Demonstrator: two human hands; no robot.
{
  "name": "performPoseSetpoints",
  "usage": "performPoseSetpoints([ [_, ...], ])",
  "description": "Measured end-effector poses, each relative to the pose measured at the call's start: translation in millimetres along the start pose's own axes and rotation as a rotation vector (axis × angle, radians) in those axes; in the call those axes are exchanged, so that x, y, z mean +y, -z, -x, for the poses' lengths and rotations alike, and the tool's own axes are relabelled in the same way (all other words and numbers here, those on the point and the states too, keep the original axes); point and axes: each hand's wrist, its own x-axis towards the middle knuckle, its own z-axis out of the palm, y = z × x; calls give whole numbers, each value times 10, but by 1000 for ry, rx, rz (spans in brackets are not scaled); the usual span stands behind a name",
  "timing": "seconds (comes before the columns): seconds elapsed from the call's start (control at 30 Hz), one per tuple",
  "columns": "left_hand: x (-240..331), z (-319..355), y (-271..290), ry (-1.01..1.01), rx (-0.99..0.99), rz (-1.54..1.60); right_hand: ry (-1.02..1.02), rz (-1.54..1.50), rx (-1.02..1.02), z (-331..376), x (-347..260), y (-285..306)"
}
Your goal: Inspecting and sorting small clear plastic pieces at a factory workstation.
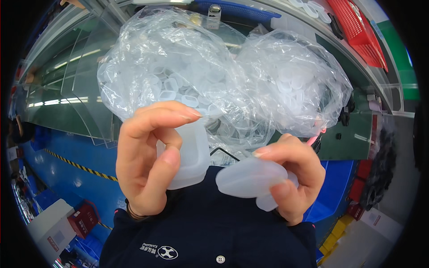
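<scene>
My left hand is closed on a translucent white square plastic container with rounded corners, its thumb and fingers at the container's left side. To its right, my right hand pinches a translucent, rounded, lid-like plastic piece between thumb and fingers. Part of another similar piece shows just below it, under the thumb. The container and the lid-like piece are apart, both held up in front of my dark shirt. Beyond my hands lies a large clear plastic bag full of similar translucent parts.
A second clear bag of translucent pieces lies to the right on the green table. At the back stand a small jar, a blue tray and a red basket. A black hex key lies near the table's front edge.
</scene>
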Motion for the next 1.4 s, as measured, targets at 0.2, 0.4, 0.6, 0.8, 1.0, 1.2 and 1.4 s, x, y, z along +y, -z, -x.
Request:
performPoseSetpoints([
  [0.2, 62, -109, 22, -220, -189, -172, -583, -193, -81, -57, -4, -13],
  [0.4, 59, -126, 32, -287, -198, -195, -470, -135, -202, -69, 6, -68],
  [0.6, 18, -158, 38, -285, -304, -302, -462, 101, -112, -95, -31, -64],
  [0.8, 25, -81, -91, -98, -197, -71, -345, -5, 123, -93, 38, -25],
  [1.0, 131, -43, -80, 497, -186, -35, -347, 91, 21, -80, 45, -10],
  [1.2, 84, -81, -129, 272, 176, 38, -296, 176, 34, -44, 116, -15],
  [1.4, 191, -89, -178, 198, 188, -40, -335, 88, -118, -43, -39, 3],
])
